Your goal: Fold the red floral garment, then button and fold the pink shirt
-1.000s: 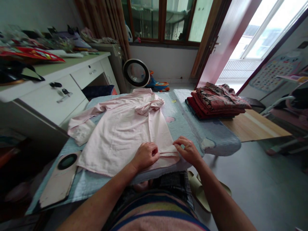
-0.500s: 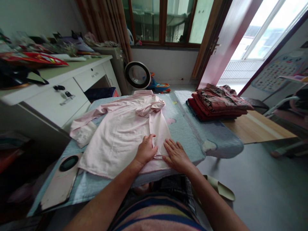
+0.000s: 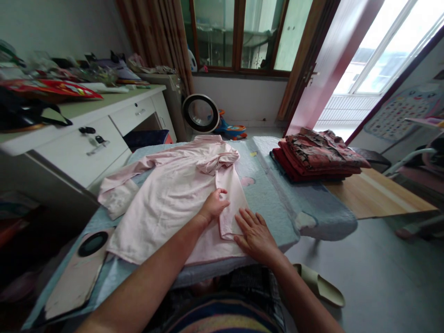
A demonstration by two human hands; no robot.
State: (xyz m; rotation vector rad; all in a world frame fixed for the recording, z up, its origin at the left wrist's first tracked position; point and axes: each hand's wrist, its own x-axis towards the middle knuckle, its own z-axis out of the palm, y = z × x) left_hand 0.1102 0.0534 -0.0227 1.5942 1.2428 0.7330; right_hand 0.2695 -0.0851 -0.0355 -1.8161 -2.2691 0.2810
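A pale pink long-sleeved shirt [image 3: 166, 203] lies spread on the blue cloth-covered table, collar away from me. One sleeve is folded over the body and runs down toward me; the other sticks out to the left. My left hand [image 3: 214, 204] is at the inner edge of the folded sleeve, thumb and forefinger apart with nothing visible between them. Flat on the outer edge of that sleeve, close to the cuff, rests my right hand [image 3: 255, 231], its fingers stretched out.
A stack of folded red clothes [image 3: 317, 157] sits at the table's right. At the left front lies a flat pale object with a dark oval [image 3: 74, 277]. A cluttered white desk [image 3: 100, 138] stands left; a slipper [image 3: 324, 286] is on the floor.
My left hand has lifted slightly off the sleeve, its thumb and forefinger parting. The sleeve now lies straighter and flatter near the cuff. My right hand stays on the shirt's right edge.
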